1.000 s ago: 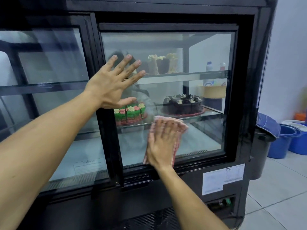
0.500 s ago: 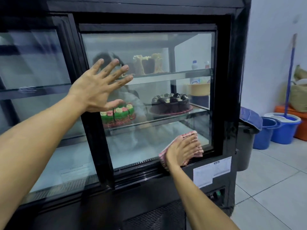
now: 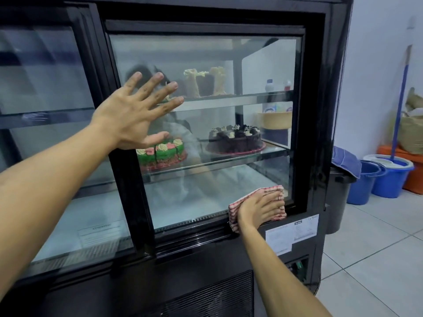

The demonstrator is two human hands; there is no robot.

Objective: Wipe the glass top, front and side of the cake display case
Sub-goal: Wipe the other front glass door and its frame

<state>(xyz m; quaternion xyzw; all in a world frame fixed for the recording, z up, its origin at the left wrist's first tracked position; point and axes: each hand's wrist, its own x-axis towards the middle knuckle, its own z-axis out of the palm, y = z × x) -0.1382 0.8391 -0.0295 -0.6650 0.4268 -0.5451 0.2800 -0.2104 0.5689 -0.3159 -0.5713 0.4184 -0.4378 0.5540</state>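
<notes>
The right hand (image 3: 261,208), fingers flat on the checked cloth (image 3: 235,221), has reached the glass door's (image 3: 206,53) lower right corner; the left hand (image 3: 135,113) stays spread on the glass, before two shelved cakes (image 3: 235,139).

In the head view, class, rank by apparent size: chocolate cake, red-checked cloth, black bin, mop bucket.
1. Black bin
2. Chocolate cake and mop bucket: look alike
3. Cloth, partly hidden under the right hand

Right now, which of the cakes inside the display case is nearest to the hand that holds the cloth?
The dark chocolate cake, on the middle shelf, right side. It sits above the right hand pressing the checked cloth; the green and pink cake lies farther left.
</notes>
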